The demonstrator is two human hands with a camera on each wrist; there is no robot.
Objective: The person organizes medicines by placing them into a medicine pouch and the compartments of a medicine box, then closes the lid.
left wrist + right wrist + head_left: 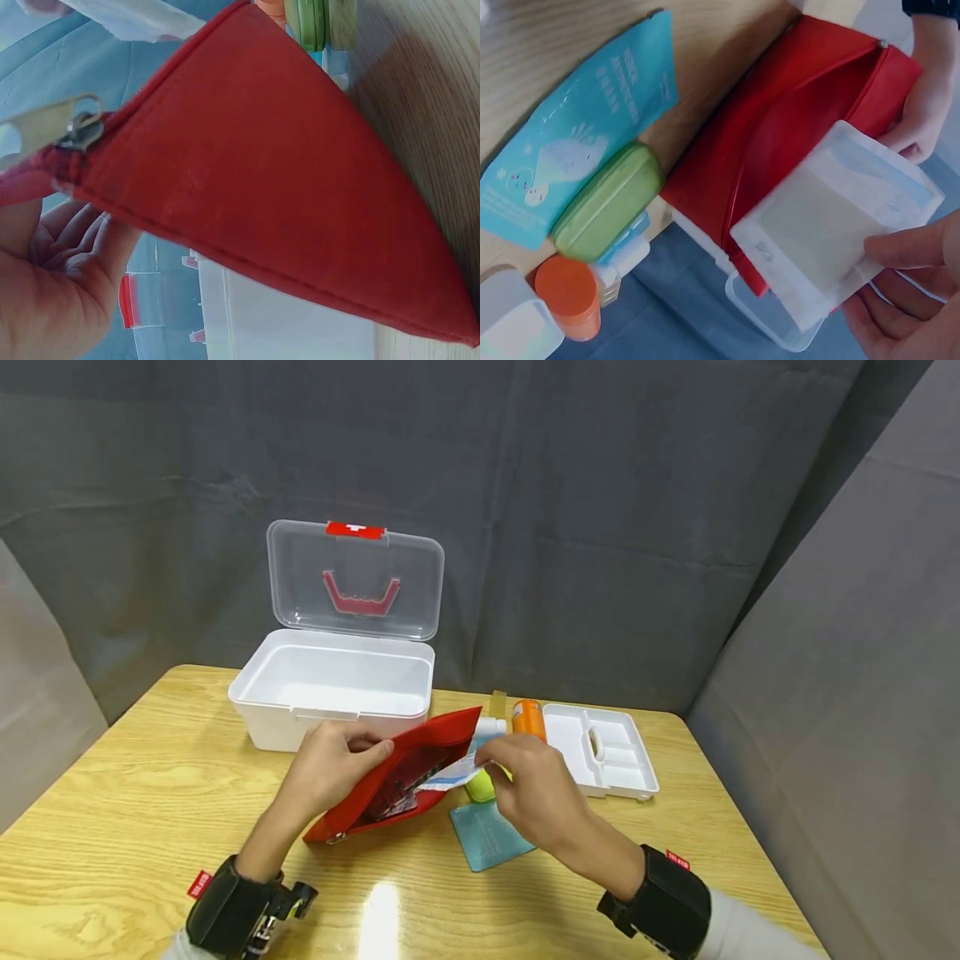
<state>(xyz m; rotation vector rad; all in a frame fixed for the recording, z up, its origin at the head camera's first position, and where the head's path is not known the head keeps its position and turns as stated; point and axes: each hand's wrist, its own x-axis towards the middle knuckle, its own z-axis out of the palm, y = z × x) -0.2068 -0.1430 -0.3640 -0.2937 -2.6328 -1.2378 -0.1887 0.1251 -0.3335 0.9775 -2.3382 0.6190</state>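
Observation:
My left hand [333,764] grips the upper edge of a red zip pouch [348,810], which is unzipped and tilted with its mouth toward the right. Inside it, dark and clear-wrapped contents show dimly in the head view. My right hand [532,785] pinches a flat white sachet [817,217] between thumb and fingers at the pouch's mouth. In the right wrist view the sachet lies across the opening, its lower part against the red edge. A metal zip pull [79,131] hangs at the pouch's corner in the left wrist view.
Behind the pouch stands a white box [262,702] with its clear lid [356,556] raised. To the right lie a teal packet [491,835], a green case [607,202], an orange bottle [528,718], a small white bottle [630,256] and a white divided tray [622,756].

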